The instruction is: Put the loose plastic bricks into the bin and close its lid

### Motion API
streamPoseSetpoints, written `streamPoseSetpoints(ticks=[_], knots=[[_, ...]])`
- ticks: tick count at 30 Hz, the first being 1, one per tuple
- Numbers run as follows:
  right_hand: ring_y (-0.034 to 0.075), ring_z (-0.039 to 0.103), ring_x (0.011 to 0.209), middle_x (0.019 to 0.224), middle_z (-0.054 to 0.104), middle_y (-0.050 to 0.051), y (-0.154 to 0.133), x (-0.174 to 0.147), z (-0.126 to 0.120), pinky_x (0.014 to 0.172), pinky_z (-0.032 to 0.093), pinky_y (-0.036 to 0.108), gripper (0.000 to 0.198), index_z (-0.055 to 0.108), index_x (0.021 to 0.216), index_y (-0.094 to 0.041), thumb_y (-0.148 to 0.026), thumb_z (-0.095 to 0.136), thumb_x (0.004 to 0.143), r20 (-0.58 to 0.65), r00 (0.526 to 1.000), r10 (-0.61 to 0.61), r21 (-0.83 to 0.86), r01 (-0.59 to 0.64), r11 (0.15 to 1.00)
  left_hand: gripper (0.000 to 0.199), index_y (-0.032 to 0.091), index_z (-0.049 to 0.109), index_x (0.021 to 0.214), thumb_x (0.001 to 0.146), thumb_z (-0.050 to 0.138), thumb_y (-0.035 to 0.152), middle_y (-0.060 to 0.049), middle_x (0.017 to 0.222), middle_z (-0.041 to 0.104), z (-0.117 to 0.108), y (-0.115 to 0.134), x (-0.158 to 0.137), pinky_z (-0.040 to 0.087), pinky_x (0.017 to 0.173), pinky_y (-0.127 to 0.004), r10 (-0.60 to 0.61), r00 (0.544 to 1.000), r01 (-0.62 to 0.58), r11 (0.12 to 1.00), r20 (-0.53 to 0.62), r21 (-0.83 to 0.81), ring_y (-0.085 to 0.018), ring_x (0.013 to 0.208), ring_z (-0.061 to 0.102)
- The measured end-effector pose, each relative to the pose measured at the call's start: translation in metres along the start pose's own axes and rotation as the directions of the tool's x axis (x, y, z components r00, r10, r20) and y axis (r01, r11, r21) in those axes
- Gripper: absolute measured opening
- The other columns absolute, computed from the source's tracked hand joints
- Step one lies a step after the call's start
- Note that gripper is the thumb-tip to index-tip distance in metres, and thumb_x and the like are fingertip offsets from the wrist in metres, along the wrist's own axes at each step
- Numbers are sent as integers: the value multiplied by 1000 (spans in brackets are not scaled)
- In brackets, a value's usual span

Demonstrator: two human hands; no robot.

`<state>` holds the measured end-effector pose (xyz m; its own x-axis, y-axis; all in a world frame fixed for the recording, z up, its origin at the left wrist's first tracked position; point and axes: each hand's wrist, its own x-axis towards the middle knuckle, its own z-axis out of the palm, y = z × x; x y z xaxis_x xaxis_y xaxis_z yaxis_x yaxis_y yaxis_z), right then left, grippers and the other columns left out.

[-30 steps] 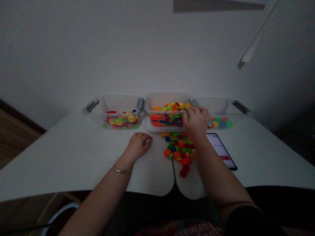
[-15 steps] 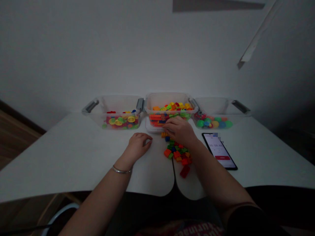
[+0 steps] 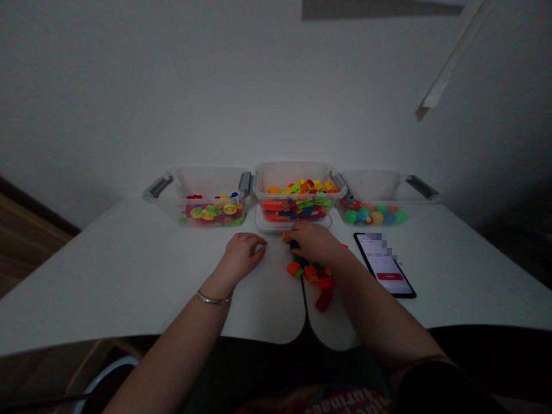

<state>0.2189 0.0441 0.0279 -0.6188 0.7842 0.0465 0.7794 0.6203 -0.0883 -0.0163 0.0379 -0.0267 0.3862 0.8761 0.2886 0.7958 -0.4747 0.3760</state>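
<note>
My left hand rests on the white table left of a pile of toy bricks. Its fingers are loosely curved, thumb and forefinger apart, with nothing between them. My right hand is low over the far end of the brick pile. Its bent fingers close around a dark blue toy brick, which shows between the fingertips and still sits in the pile. An orange-yellow brick lies just beyond the fingertips. The hand hides several bricks. A red brick lies at the near end.
A clear box of bricks stands on a white lid behind the pile. Left of it is a box of mixed colourful pieces, and right of it a box of balls. A phone lies beside my right forearm.
My right hand has come back and down from the front of the middle box to the far end of the pile. My left hand has stayed still.
</note>
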Motion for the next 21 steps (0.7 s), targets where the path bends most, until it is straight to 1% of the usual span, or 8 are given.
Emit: streamPoseSetpoints(ticks=[6,11,16,21], knots=[[25,63,109,109,69,10,-3,1,4,87,47,33,22,73,105,-18,-12,63,86,-10,1000,29,-3,-29,1000,21,19,72,100,87,57,26,-9,107,76,1,-3,0,46,101,-48,10,1000,-10,1000,-3,-10,-28,106,67],[24,62,109,112,68,11,-5,2,8,88,47,32,24,73,105,-18,-10,61,86,-41,997,71,46,-69,997,20,21,72,99,87,58,25,-8,105,76,4,-5,0,47,100,-48,24,999,-24,1000,-32,-11,-27,104,67],[23,62,107,109,69,11,-7,3,11,88,46,32,18,72,99,-17,-10,61,87,-72,996,57,90,-50,995,19,21,73,99,87,58,26,-8,104,76,4,-5,-1,47,99,-47,22,999,-23,1000,-45,-8,-27,104,67],[22,62,107,108,69,10,-6,7,17,93,46,33,18,71,102,-16,-12,62,88,-93,996,9,128,3,992,20,21,73,99,87,58,27,-8,103,76,3,-5,-1,48,98,-47,21,999,-21,1000,-46,-12,-28,103,67]])
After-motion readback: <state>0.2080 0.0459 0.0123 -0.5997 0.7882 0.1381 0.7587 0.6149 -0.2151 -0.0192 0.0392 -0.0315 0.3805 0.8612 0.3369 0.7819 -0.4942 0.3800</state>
